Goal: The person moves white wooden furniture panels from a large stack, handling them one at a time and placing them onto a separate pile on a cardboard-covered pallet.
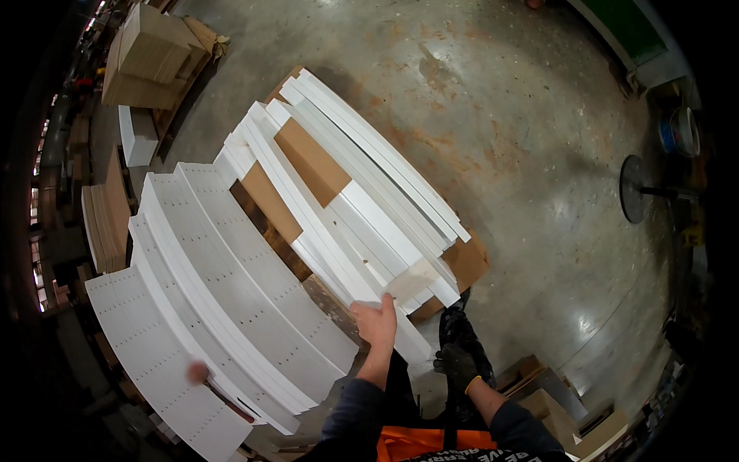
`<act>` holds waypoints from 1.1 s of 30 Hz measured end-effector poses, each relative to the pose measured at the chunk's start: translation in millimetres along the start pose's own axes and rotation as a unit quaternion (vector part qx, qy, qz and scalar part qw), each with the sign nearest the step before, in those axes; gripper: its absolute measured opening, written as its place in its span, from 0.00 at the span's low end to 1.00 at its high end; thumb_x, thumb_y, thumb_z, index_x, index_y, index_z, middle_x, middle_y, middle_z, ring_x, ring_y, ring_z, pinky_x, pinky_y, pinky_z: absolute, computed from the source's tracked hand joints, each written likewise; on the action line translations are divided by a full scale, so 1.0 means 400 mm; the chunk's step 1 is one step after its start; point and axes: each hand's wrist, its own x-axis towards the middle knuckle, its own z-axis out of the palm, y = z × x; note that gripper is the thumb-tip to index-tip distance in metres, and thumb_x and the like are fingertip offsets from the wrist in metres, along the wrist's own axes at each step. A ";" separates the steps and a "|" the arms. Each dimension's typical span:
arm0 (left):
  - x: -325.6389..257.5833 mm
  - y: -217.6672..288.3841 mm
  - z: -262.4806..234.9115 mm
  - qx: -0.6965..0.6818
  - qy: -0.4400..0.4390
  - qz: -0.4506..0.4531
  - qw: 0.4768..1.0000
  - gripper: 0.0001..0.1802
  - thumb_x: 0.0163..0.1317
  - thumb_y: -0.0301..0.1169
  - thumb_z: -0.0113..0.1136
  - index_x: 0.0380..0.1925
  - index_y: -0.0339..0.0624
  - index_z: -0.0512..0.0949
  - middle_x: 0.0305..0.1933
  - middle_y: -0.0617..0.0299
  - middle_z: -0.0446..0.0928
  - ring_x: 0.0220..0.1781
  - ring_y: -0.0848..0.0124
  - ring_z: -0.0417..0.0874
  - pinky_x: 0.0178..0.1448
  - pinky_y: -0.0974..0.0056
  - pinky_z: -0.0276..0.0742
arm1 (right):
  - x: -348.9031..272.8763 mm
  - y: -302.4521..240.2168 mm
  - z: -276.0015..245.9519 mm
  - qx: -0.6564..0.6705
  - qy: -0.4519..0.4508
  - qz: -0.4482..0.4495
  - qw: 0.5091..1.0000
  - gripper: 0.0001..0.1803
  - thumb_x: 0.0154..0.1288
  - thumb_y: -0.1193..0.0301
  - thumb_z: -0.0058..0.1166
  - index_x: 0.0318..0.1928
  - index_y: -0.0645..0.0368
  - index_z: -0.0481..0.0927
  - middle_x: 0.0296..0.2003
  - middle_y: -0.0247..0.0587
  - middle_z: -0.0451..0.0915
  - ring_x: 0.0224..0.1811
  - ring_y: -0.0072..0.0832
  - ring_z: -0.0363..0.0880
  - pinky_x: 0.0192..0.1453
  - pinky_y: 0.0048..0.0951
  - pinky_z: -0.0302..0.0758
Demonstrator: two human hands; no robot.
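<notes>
My bare left hand (376, 322) is closed around the near part of a long white board (308, 204), its thumb along the edge beside a short pale wood piece (413, 279). That board slants across a stack of other white boards (369, 158) with brown cardboard (312, 160) between them. My right hand (458, 366), in a dark glove with a yellow cuff edge, hangs in front of my dark trouser leg, beyond the near ends of the boards. Its fingers blend into the dark cloth, and no held thing shows.
Left of the stack lie wide white panels (239, 254) with rows of small holes. A blurred brownish round thing (198, 373) is over them. Piled brown boards (158, 58) stand far left, a round black base with a post (633, 189) right. Cardboard boxes (550, 404) sit near right.
</notes>
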 end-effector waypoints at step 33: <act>-0.212 -0.171 -0.409 -0.670 -0.437 0.061 0.596 0.27 0.58 0.37 0.59 0.54 0.39 0.65 0.49 0.60 0.72 0.52 0.65 0.72 0.56 0.60 0.68 | -0.727 0.059 0.465 -0.657 -0.008 -0.345 0.670 0.47 0.39 0.50 0.68 0.57 0.63 0.64 0.46 0.52 0.74 0.47 0.39 0.74 0.51 0.37 0.70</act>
